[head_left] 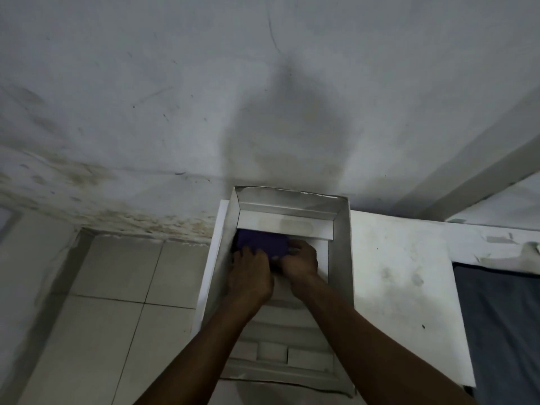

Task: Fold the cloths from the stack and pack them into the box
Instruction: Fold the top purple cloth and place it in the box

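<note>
A white cardboard box point(340, 252) stands open on a white table, its flaps up. Inside it, at the far left corner, lies a folded purple cloth point(263, 242). My left hand point(249, 274) reaches into the box and rests on the cloth's near left edge, fingers bent over it. My right hand point(301, 260) is beside it on the cloth's right end, with its fingers curled onto the fabric. The near part of the cloth is hidden under both hands.
A dark grey cloth point(502, 325) lies on the table point(403, 282) at the right edge. To the left of the table is a tiled floor point(117, 287). A stained white wall point(204, 97) rises right behind the box.
</note>
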Demonstrator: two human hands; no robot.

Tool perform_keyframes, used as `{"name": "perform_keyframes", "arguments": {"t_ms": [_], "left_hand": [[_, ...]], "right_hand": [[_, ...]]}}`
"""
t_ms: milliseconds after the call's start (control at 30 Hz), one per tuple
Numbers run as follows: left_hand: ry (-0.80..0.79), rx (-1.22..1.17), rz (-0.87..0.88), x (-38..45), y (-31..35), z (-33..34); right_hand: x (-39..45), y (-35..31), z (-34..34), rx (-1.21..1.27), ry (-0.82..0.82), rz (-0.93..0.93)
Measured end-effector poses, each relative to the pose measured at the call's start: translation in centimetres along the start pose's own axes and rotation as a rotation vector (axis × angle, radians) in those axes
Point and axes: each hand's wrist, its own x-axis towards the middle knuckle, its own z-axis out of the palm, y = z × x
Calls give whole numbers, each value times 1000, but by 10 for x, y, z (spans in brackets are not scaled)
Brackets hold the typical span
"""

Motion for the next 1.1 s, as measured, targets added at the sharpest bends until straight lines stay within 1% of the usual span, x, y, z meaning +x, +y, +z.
{"name": "perform_keyframes", "arguments": {"t_ms": [133,300,433,533,600,667,767,833,900,1033,1100], "left_hand": [[-71,3,41,3,-4,5],[-114,-51,43,6,-3,5],[-157,-64,51,7,-8,3],[-133,-74,73,2,-9,1],[-67,-138,110,-6,-8,-1],[43,-256,172,-17,-4,-5],[212,-448,241,-38,6,-15],[336,-507,301,-53,16,-24],[423,-561,349,-69,26,-30],[507,-618,399,-98,47,-28],[534,-633,442,-110,59,-22]], "right_hand": [[-1,1,-5,-29,29,-47],[-2,1,-12,-65,48,-61],[-9,-2,-18,-106,5,-36],[-22,-8,-28,-137,-49,-49],[-33,-14,-37,-178,-68,-105],[-46,-19,-48,-227,-92,-176],[-67,-26,-65,-322,-120,-364],[-81,-28,-76,-388,-93,-514],[-95,-28,-90,-441,-39,-647],[-115,-18,-131,-519,63,-821],[-121,-9,-156,-544,106,-875]]}}
